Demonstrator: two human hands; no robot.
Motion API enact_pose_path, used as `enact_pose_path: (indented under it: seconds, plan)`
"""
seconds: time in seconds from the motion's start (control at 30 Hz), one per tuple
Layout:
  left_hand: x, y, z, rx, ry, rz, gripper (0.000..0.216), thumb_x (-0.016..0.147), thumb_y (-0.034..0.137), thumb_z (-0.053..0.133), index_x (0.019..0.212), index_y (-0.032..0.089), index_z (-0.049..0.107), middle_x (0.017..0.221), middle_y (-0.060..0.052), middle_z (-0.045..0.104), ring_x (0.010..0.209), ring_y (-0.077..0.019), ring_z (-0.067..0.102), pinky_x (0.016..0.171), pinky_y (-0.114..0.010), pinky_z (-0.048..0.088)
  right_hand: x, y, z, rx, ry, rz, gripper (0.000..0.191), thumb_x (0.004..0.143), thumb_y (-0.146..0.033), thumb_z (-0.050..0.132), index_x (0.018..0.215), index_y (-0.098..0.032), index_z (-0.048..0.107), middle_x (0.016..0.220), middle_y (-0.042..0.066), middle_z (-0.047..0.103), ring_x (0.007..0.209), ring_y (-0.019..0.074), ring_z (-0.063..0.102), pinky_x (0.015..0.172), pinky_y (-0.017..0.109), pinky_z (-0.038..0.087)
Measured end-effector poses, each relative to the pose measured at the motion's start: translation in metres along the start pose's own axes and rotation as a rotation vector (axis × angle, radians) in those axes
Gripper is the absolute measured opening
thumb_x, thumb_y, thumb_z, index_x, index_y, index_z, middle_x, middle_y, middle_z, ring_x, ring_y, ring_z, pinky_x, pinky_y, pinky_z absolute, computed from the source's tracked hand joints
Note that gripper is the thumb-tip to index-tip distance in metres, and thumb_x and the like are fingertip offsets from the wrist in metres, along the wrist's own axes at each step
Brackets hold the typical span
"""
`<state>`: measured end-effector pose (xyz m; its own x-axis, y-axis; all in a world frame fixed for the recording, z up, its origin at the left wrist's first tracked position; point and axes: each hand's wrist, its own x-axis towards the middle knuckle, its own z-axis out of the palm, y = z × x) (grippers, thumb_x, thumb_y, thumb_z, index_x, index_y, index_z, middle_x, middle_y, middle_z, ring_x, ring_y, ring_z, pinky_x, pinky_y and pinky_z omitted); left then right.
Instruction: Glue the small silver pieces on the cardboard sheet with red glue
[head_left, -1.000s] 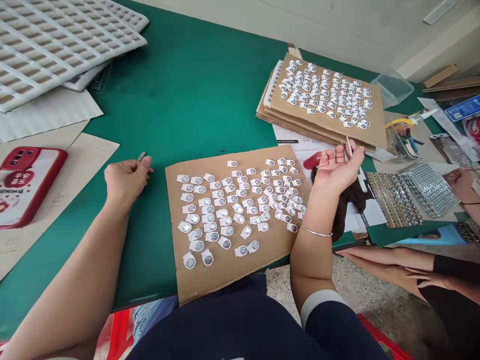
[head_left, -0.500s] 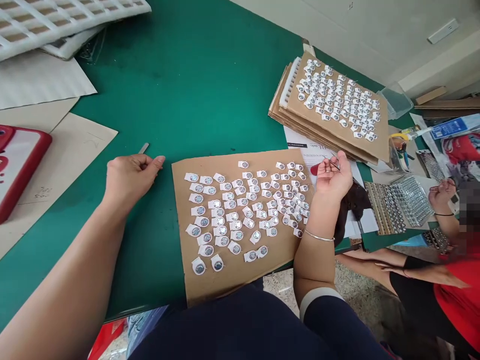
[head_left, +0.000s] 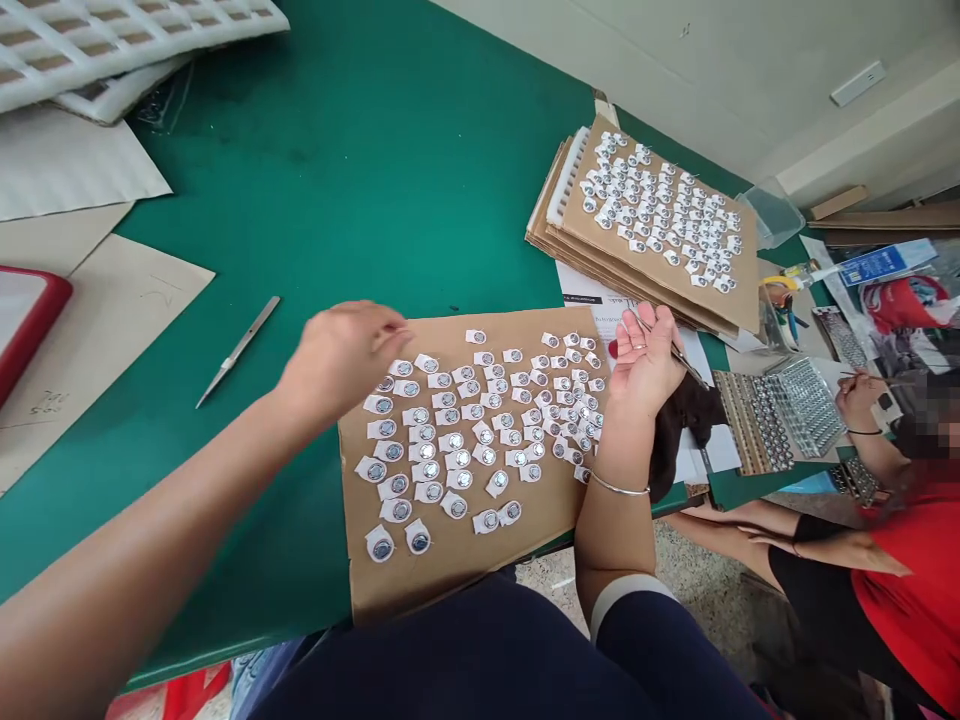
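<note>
My left hand (head_left: 349,350), a little blurred, is over the upper left corner of a cardboard sheet (head_left: 450,570), its fingers pinched together; whatever is between them is hidden. Rows of small white tags with round silvery pieces (head_left: 425,470) cover that sheet. Palm up beside the sheet's right edge, my right hand (head_left: 646,360) is closed around slim metal tweezers (head_left: 688,366), which stick out to the right. On the green table, left of my left hand, lies a metal craft knife (head_left: 240,350).
Behind my right hand rises a stack of cardboard sheets (head_left: 555,235), its top one covered with similar tags. A clear plastic box (head_left: 772,212), bead trays (head_left: 806,405) and a co-worker's hand (head_left: 862,400) are at right. Foam grids (head_left: 135,45) and a red-edged phone (head_left: 45,325) are at left.
My left hand has moved right, from beside the knife to the sheet's corner, uncovering the whole knife. My right hand stays near the sheet's right edge, the tweezers now pointing out to the right.
</note>
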<state>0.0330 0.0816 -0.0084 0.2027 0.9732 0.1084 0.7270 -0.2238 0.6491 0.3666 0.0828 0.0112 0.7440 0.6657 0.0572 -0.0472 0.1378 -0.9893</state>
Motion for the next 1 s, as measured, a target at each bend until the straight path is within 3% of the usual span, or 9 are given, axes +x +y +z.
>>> enact_pose_path:
  seconds: [0.13, 0.2, 0.4, 0.53, 0.63, 0.73, 0.8, 0.9, 1.0]
  plan:
    - [0.050, 0.038, 0.038, 0.072, -0.368, -0.109, 0.024, 0.085, 0.033, 0.053, 0.099, 0.018, 0.066, 0.105, -0.007, 0.062, 0.093, -0.0232, 0.058, 0.076, -0.031, 0.045, -0.007, -0.008, 0.004, -0.065, -0.036, -0.101, 0.047, 0.085, -0.054, 0.043, 0.109, -0.015, 0.057, 0.099, 0.007, 0.063, 0.084, 0.0146, 0.065, 0.087, 0.040, 0.050]
    - [0.067, 0.048, 0.057, 0.130, -0.446, -0.186, 0.028, 0.082, 0.034, 0.058, 0.103, 0.018, 0.066, 0.112, -0.010, 0.058, 0.100, -0.0262, 0.055, 0.081, -0.034, 0.045, -0.009, -0.011, 0.006, -0.061, -0.027, -0.127, 0.048, 0.085, -0.053, 0.044, 0.108, -0.014, 0.058, 0.095, 0.007, 0.061, 0.081, 0.0140, 0.063, 0.083, 0.037, 0.052]
    - [0.077, 0.051, 0.087, 0.203, -0.443, -0.257, 0.025, 0.074, 0.039, 0.068, 0.089, 0.019, 0.069, 0.102, -0.011, 0.060, 0.103, -0.0312, 0.052, 0.086, -0.042, 0.043, -0.004, -0.010, 0.005, -0.035, -0.139, -0.168, 0.044, 0.089, -0.051, 0.038, 0.106, -0.016, 0.058, 0.088, 0.004, 0.053, 0.074, 0.0107, 0.061, 0.069, 0.029, 0.053]
    - [0.067, 0.062, 0.086, 0.232, -0.359, -0.140, 0.018, 0.075, 0.032, 0.067, 0.082, 0.015, 0.067, 0.098, -0.012, 0.061, 0.109, -0.0334, 0.047, 0.091, -0.047, 0.038, 0.004, -0.001, -0.002, -0.058, -0.284, -0.256, 0.052, 0.091, -0.055, 0.027, 0.113, -0.016, 0.054, 0.092, 0.005, 0.050, 0.084, 0.0159, 0.064, 0.073, 0.036, 0.054]
    - [0.047, 0.076, 0.065, 0.127, -0.249, -0.069, 0.018, 0.081, 0.029, 0.061, 0.087, 0.013, 0.065, 0.092, -0.010, 0.064, 0.095, -0.0233, 0.055, 0.083, -0.038, 0.043, 0.011, 0.000, -0.007, 0.001, -0.298, -0.338, 0.051, 0.092, -0.053, 0.024, 0.118, -0.018, 0.050, 0.095, 0.005, 0.048, 0.090, 0.0173, 0.064, 0.078, 0.039, 0.054]
    - [0.010, 0.079, 0.030, -0.069, -0.192, -0.122, 0.023, 0.083, 0.032, 0.058, 0.093, 0.012, 0.063, 0.075, -0.004, 0.065, 0.069, -0.0122, 0.059, 0.063, -0.025, 0.046, 0.020, -0.009, -0.016, 0.175, -0.186, -0.381, 0.044, 0.093, -0.047, 0.026, 0.116, -0.015, 0.047, 0.094, 0.005, 0.048, 0.084, 0.0130, 0.064, 0.078, 0.037, 0.052]
    - [-0.024, 0.073, 0.007, -0.245, -0.134, -0.154, 0.025, 0.082, 0.032, 0.059, 0.097, 0.012, 0.062, 0.075, 0.000, 0.066, 0.066, -0.0097, 0.061, 0.058, -0.023, 0.046, 0.023, -0.021, -0.024, 0.320, -0.177, -0.372, 0.046, 0.094, -0.043, 0.018, 0.112, -0.012, 0.046, 0.093, 0.005, 0.050, 0.084, 0.0112, 0.063, 0.077, 0.036, 0.051]
    - [-0.083, 0.053, -0.019, -0.222, -0.088, -0.204, 0.033, 0.087, 0.036, 0.044, 0.102, 0.012, 0.061, 0.070, 0.009, 0.062, 0.068, -0.0118, 0.062, 0.055, -0.025, 0.040, 0.012, -0.046, -0.033, 0.381, -0.251, -0.452, 0.054, 0.092, -0.038, 0.002, 0.103, -0.011, 0.047, 0.091, 0.003, 0.050, 0.085, 0.0098, 0.064, 0.075, 0.034, 0.049]
    - [-0.141, 0.035, -0.032, -0.263, -0.115, -0.323, 0.035, 0.085, 0.038, 0.045, 0.102, 0.013, 0.062, 0.061, 0.010, 0.058, 0.057, -0.0098, 0.057, 0.052, -0.026, 0.039, -0.026, -0.067, -0.036, 0.255, -0.259, -0.562, 0.036, 0.094, -0.032, 0.014, 0.096, -0.017, 0.046, 0.086, -0.001, 0.050, 0.077, 0.0059, 0.063, 0.074, 0.028, 0.048]
